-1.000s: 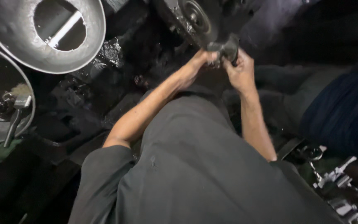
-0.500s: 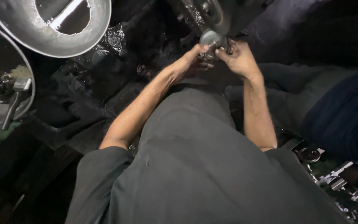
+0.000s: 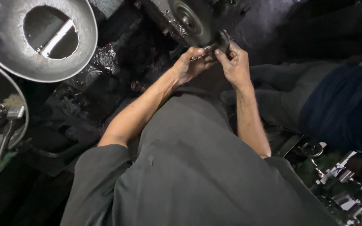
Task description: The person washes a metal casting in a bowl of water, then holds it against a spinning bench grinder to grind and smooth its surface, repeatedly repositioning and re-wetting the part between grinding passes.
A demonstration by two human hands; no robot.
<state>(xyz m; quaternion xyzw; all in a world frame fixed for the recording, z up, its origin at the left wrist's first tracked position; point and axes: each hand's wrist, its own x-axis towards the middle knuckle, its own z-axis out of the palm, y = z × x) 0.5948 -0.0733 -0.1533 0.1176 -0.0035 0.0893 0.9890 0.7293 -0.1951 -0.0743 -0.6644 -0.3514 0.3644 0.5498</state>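
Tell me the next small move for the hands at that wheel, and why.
Probably steady and seat the part squarely before any push. Both hands, left and right, pinch a small metal part at the rim of the wheel, fingers close to the edge. Whether the part is seated cannot be told.

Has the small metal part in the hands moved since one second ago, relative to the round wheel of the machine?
Yes. The small metal part moved up, from below the round wheel to against its lower right rim.
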